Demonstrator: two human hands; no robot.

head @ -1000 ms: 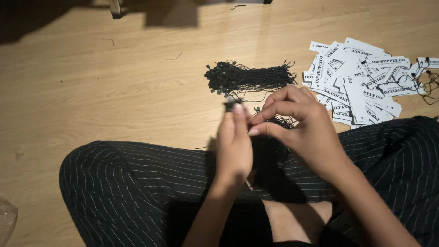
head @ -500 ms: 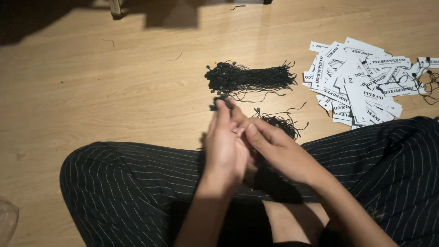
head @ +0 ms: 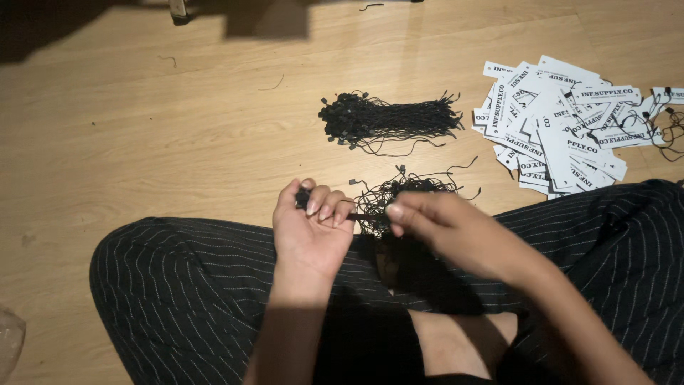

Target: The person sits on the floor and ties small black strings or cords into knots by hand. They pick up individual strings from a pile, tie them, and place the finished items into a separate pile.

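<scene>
I sit cross-legged on a wooden floor in dark pinstriped trousers. My left hand point(head: 311, 228) is palm up, fingers curled around a small black piece at the end of a black string point(head: 363, 217). My right hand point(head: 445, 228) pinches the other part of that string between thumb and forefinger, just right of the left hand. Right behind both hands lies a loose tangle of black strings point(head: 406, 194). Farther back rests a neat bundle of black strings point(head: 388, 117).
A heap of white paper tags with black print point(head: 563, 125) lies on the floor at the right, some with black strings attached at the far right point(head: 666, 117). My knees point(head: 164, 285) spread to both sides. A clear plastic bag corner point(head: 8, 342) shows at the lower left.
My hands have come down from near the loose tangle toward my lap. The right hand has drawn apart from the left, with a string stretched between them.
</scene>
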